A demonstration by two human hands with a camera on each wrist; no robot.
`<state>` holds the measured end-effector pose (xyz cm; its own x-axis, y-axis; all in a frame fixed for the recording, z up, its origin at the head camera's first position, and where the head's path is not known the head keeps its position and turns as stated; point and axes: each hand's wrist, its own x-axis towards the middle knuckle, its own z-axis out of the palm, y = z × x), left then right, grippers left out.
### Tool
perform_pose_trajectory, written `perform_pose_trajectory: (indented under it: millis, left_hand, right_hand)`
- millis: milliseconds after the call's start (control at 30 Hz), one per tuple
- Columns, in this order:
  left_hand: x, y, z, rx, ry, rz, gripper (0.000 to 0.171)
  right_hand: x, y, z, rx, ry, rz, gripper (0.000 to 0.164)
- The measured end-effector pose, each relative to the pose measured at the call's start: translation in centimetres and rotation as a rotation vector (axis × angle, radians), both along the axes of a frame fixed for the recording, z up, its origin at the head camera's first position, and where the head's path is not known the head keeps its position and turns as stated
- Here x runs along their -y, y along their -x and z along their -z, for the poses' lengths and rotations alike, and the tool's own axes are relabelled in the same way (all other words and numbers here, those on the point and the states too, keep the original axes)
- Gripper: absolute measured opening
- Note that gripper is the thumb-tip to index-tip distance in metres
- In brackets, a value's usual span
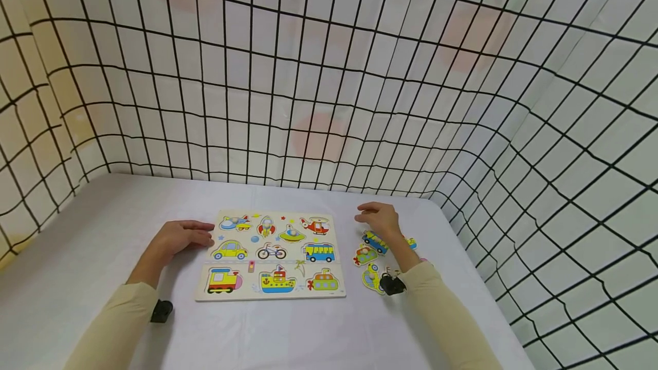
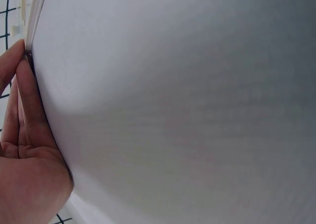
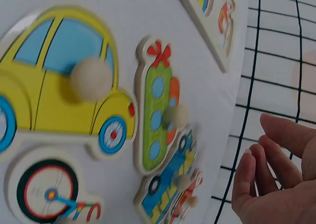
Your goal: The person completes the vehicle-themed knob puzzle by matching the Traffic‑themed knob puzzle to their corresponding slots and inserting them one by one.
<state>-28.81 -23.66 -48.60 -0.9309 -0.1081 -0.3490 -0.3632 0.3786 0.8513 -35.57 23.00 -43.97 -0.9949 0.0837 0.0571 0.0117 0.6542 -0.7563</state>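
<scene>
A wooden peg puzzle board (image 1: 236, 264) with vehicle pictures lies on the table. Knobs show on the plane (image 1: 235, 222), the rocket (image 1: 267, 226) and the flying saucer (image 1: 292, 233) in its top row. My left hand (image 1: 180, 240) rests at the board's left edge, fingers almost straight and touching it. My right hand (image 1: 380, 218) hovers beyond the loose pieces, fingers loosely bent with nothing between them. Below it lie a bus piece (image 1: 374, 241), a submarine piece (image 1: 365, 255) and a yellow car piece (image 3: 69, 91). A bicycle piece (image 3: 47, 189) is partly cut off in the right wrist view.
White cloth covers the table (image 1: 267, 336). A black wire grid (image 1: 288, 96) stands around the back and sides, with pale sheeting behind it. My right forearm (image 1: 442, 307) hides some loose pieces. Black wrist cameras (image 1: 161, 311) sit under both wrists.
</scene>
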Motion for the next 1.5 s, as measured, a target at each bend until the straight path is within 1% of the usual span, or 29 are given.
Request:
perform_pose_trajectory:
  millis: [133,300,433,667,1000,1367,1500]
  left_hand:
    - [0.0,0.0,0.2,0.0,0.005,0.0,0.063]
    - [0.0,0.0,0.2,0.002,0.008,-0.002,0.062]
    - [0.1,0.0,0.2,0.001,0.003,-0.003,0.062]
    - [0.1,0.1,0.3,0.001,-0.009,-0.008,0.062]
    - [0.0,-0.1,0.0,-0.002,-0.001,-0.014,0.062]
    - [-0.1,-0.3,-0.3,-0.004,0.001,-0.018,0.06]
    - [-0.1,-0.4,-0.3,-0.01,0.002,-0.015,0.061]
  right_hand:
    - [-1.6,0.4,0.6,0.008,-0.026,0.034,0.035]
    - [-3.1,0.6,1.2,0.012,-0.028,0.092,0.033]
    - [-3.9,0.5,1.5,0.009,-0.034,0.125,0.032]
    - [-4.6,0.6,2.3,0.047,-0.028,0.193,0.032]
    - [-5.6,1.2,3.8,0.046,-0.019,0.19,0.032]
    - [-5.3,1.0,3.9,0.054,-0.039,0.186,0.029]
    - [-5.3,1.1,4.1,0.044,-0.027,0.19,0.026]
